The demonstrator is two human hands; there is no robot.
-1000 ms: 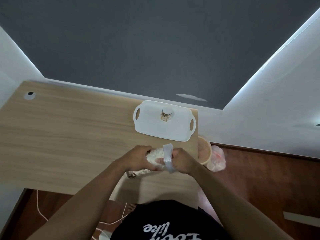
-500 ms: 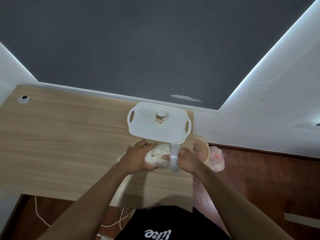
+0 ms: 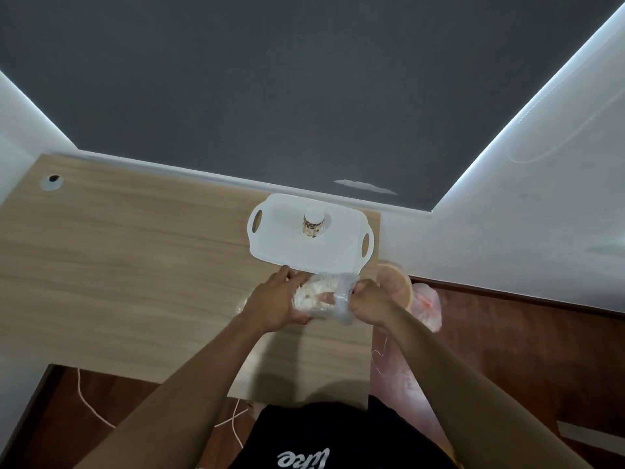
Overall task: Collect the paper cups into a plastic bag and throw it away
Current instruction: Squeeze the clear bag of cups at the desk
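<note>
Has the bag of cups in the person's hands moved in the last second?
Yes. The plastic bag has moved forward, toward the white tray; its far edge now nearly meets the tray's near rim.

A light wood-grain counter (image 3: 135,265) stood against a dark grey wall (image 3: 270,96), with a round cable hole (image 3: 53,179) near its far left corner. A white tray (image 3: 287,245) with a slot handle at each end lay at the counter's far right edge. A pale scuffed patch (image 3: 365,186) marked the grey wall just above the tray. A white wall (image 3: 524,214) ran along the right. Below lay a dark wooden floor (image 3: 524,350), with a thin white cord (image 3: 81,396) trailing under the counter and a pale strip (image 3: 592,436) at the right
</note>
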